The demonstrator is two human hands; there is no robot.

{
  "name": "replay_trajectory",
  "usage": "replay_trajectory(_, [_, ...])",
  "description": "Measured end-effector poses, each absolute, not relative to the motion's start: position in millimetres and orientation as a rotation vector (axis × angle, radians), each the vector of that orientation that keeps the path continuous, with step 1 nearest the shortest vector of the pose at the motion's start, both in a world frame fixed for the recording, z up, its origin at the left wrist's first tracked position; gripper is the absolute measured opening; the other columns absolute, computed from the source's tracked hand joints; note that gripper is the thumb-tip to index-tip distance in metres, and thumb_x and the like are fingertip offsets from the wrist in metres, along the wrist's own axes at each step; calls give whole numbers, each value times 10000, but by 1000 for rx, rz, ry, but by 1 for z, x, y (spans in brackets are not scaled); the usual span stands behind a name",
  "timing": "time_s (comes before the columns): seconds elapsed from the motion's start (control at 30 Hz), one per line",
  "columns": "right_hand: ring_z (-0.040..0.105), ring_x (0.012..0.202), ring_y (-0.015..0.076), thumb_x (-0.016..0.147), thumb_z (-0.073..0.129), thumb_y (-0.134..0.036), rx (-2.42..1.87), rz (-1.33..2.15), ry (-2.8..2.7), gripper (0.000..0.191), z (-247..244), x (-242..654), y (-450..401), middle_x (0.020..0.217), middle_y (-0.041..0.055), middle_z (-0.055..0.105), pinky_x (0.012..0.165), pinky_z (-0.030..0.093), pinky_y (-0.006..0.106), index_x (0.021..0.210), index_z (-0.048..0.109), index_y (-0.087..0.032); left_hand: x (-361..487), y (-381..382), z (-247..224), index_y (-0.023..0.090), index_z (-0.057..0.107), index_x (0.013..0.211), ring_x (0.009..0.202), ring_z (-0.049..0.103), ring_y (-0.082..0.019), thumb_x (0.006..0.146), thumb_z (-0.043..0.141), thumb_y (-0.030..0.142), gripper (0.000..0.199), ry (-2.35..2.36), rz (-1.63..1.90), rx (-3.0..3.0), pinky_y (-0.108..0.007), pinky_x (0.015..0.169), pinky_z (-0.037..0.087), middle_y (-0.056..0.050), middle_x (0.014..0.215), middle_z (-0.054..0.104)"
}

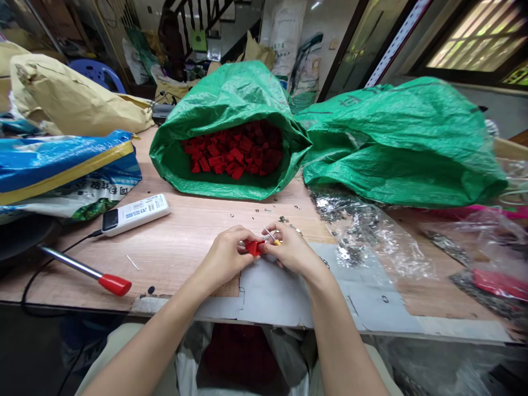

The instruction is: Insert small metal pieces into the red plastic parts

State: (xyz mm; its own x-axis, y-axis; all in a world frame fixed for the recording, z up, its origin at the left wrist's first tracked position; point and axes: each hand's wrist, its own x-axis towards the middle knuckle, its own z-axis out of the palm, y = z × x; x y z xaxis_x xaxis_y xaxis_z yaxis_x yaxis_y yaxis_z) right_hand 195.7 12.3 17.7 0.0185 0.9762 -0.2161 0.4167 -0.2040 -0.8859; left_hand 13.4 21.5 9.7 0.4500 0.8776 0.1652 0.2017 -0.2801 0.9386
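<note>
Both hands meet at the near middle of the table (pixel 177 247), pinching one small red plastic piece (pixel 254 247) between them. The left hand (pixel 229 254) clamps the piece between thumb and fingertips; the right hand (pixel 289 250) presses against its right end and also holds a thin metal pin (pixel 268 233) with a yellow bit at its base, the pin slanting up toward 11 o'clock. Whether the pin has entered the piece cannot be told.

Judged by the scene, the work is far from finished: at 12 o'clock an open green sack (pixel 231 104) holds a large heap of red pieces (pixel 237 151), and only this one is in hand. A dark red mass shows below the table edge at 6 o'clock, too dim to identify. Small metal parts (pixel 284 212) lie scattered just beyond the hands.

Both forearms rise from the lower edge and converge, wrists low over a grey card sheet (pixel 276 291). A second green sack (pixel 404 137) lies at 2 o'clock, crumpled clear plastic (pixel 363 242) at 3 o'clock, a white remote control (pixel 135 213) at 10 o'clock, and a red-tipped metal rod (pixel 88 272) at 9 o'clock.
</note>
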Motion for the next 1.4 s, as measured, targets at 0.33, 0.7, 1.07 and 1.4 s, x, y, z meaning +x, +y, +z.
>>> replay_trajectory(0.33, [245,346,18,773,720,-581,-1351,1422,-1134,438,25,196,-7,511,-57,498,320,309,185,741,653,-149,11,22,19,173,750,1031,941,697,-196,735,798,223,304,931,1106,1528,-335,844,618,-62,1036,732])
replay_trajectory(0.7, [263,345,33,752,762,-543,-1290,1339,-1133,397,19,200,-5,469,-71,461,320,299,191,745,668,-158,16,14,23,191,751,1053,937,695,-171,793,740,145,265,887,1205,1724,-305,830,627,-50,1013,702])
replay_trajectory(1.07, [390,325,83,832,652,-496,-1400,1111,-1333,348,17,201,-6,497,-43,504,347,279,228,727,661,-164,18,15,19,212,751,1080,893,685,-156,794,724,102,308,891,1242,1840,-302,827,622,-35,969,687])
replay_trajectory(1.4, [373,527,95,819,579,-289,-1487,481,-1596,277,13,189,-6,531,-38,406,513,289,240,573,539,-168,21,13,11,213,718,1119,770,640,-146,824,665,56,338,951,1332,2276,-274,699,539,-22,852,663])
